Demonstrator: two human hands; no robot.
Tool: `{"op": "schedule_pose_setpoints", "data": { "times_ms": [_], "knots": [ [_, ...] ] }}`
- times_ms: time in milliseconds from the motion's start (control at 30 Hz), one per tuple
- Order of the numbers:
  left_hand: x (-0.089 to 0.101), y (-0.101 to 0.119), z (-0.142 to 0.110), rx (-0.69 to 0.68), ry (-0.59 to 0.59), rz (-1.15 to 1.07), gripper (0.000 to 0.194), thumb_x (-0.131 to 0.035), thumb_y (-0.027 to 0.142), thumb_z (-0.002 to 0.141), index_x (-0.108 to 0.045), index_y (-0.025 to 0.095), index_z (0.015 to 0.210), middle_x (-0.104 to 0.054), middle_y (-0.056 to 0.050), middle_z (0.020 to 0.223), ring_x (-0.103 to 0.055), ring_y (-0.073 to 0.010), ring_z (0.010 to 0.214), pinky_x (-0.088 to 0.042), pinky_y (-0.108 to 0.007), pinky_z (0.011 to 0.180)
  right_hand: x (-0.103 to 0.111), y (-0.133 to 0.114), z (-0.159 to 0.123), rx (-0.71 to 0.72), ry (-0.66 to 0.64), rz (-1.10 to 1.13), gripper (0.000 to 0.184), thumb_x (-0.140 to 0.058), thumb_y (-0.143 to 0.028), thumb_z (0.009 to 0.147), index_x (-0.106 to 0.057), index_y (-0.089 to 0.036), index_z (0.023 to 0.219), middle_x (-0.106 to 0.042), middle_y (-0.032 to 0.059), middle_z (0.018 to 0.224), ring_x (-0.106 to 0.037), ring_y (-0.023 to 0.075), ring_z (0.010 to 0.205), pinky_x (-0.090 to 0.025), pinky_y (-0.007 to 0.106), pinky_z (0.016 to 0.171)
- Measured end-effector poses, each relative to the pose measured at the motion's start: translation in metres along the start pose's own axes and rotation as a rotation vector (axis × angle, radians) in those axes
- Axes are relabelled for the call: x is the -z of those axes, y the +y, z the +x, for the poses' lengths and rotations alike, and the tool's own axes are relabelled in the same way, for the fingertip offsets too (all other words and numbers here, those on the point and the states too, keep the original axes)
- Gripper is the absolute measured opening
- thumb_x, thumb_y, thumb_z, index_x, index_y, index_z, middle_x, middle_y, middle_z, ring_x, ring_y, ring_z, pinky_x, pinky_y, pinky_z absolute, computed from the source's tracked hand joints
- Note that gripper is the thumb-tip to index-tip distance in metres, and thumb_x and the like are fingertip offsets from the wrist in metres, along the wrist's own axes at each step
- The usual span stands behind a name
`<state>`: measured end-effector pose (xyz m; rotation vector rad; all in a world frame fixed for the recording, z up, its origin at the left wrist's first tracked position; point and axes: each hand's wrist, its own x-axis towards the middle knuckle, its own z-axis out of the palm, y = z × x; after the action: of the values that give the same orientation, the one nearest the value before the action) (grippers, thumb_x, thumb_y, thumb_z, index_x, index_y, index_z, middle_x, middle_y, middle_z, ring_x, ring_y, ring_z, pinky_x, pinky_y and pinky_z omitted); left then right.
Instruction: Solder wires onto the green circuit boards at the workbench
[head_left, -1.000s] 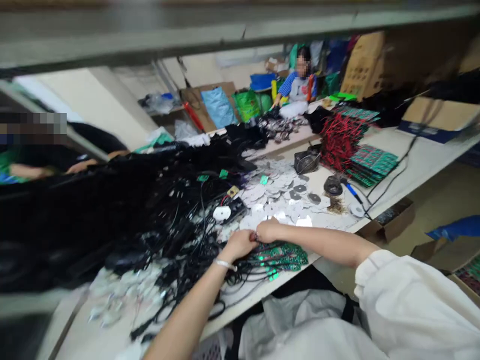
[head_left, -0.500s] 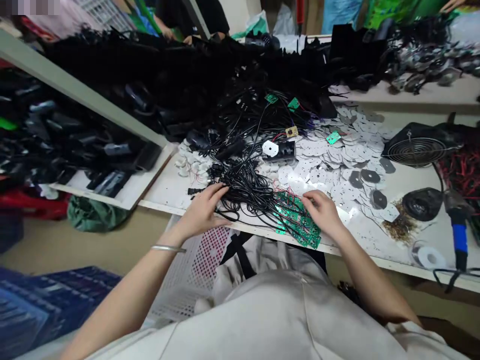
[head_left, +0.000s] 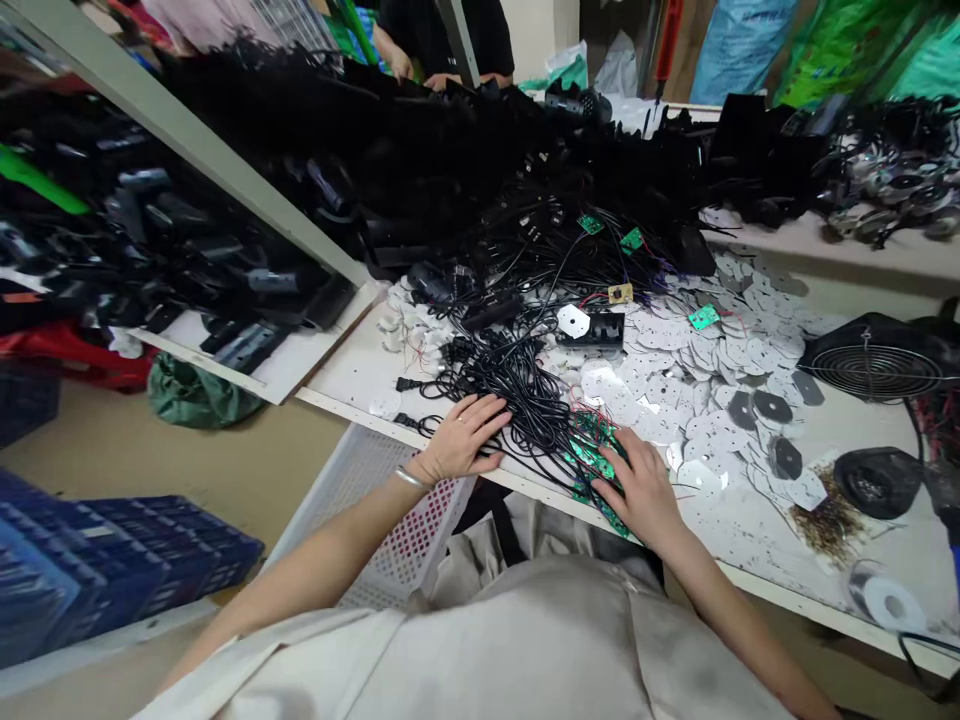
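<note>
The left hand (head_left: 466,437) lies palm down and open, its fingers spread on top of a tangle of thin black cables (head_left: 525,395). A metal bangle (head_left: 410,478) circles that wrist. The right hand (head_left: 641,490) is arched, with its fingers reaching down onto a small pile of green circuit boards (head_left: 592,462). The hand covers part of the pile, so I can't tell whether it is pinching a board. The pile lies between the hands, nearer the right one, and the cables run into it from the left.

Both hands are at the near edge of a white work table (head_left: 352,355). Just ahead of them sit a black battery holder (head_left: 596,330) and a scatter of white paper discs (head_left: 720,350). Further ahead, a big heap of black cables (head_left: 375,140) rises across the table. To the right of the right hand are a round wire fan guard (head_left: 870,362), a black round lump (head_left: 877,482) and brown clippings (head_left: 829,525). Below the left hand, a white plastic crate (head_left: 390,530) stands on the floor, with blue crates (head_left: 97,560) further left. Well ahead, beyond the heap, a co-worker's hands (head_left: 450,82) show at the far side.
</note>
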<state>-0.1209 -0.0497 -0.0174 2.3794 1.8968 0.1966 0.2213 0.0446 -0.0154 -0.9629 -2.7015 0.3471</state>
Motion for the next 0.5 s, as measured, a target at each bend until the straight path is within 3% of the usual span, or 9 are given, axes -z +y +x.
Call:
{"op": "schedule_pose_setpoints", "data": {
  "times_ms": [167, 233, 367, 500],
  "knots": [
    [0.005, -0.002, -0.001, -0.035, 0.008, 0.005, 0.058, -0.058, 0.049, 0.084, -0.055, 0.022, 0.135, -0.054, -0.013, 0.142, -0.045, -0.0303, 0.137, -0.028, -0.049, 0.118, 0.008, -0.017, 0.003, -0.029, 0.085, -0.048, 0.04, -0.047, -0.044, 0.096, -0.057, -0.019, 0.126, -0.051, 0.0188, 0.142, -0.042, 0.0316, 0.138, -0.03, 0.056, 0.113],
    [0.007, 0.001, 0.0, -0.06, 0.015, 0.025, 0.054, -0.059, 0.05, 0.085, -0.057, 0.025, 0.133, -0.056, -0.012, 0.14, -0.044, -0.0305, 0.137, -0.028, -0.05, 0.118, 0.011, -0.031, 0.01, 0.001, 0.094, -0.067, 0.049, -0.052, -0.049, 0.093, -0.052, -0.019, 0.132, -0.045, 0.0201, 0.147, -0.035, 0.0328, 0.142, -0.026, 0.058, 0.115],
    [0.007, 0.015, 0.006, -0.128, 0.115, 0.085, 0.046, -0.058, 0.038, 0.089, -0.055, 0.03, 0.135, -0.053, -0.009, 0.144, -0.038, -0.0297, 0.142, -0.027, -0.049, 0.119, 0.003, -0.057, 0.029, -0.008, -0.055, -0.113, 0.082, -0.065, -0.06, 0.081, -0.036, -0.022, 0.147, -0.025, 0.0233, 0.158, -0.024, 0.039, 0.147, -0.022, 0.064, 0.114],
    [0.019, 0.024, 0.018, -0.064, 0.129, 0.106, 0.062, -0.063, 0.039, 0.088, -0.042, 0.029, 0.146, -0.034, -0.014, 0.156, -0.029, -0.0331, 0.146, -0.025, -0.052, 0.119, -0.01, -0.065, 0.039, -0.095, -0.135, -0.155, 0.084, -0.07, -0.054, 0.08, -0.033, -0.023, 0.149, -0.019, 0.0224, 0.16, -0.018, 0.041, 0.148, -0.023, 0.062, 0.114]
  ]
}}
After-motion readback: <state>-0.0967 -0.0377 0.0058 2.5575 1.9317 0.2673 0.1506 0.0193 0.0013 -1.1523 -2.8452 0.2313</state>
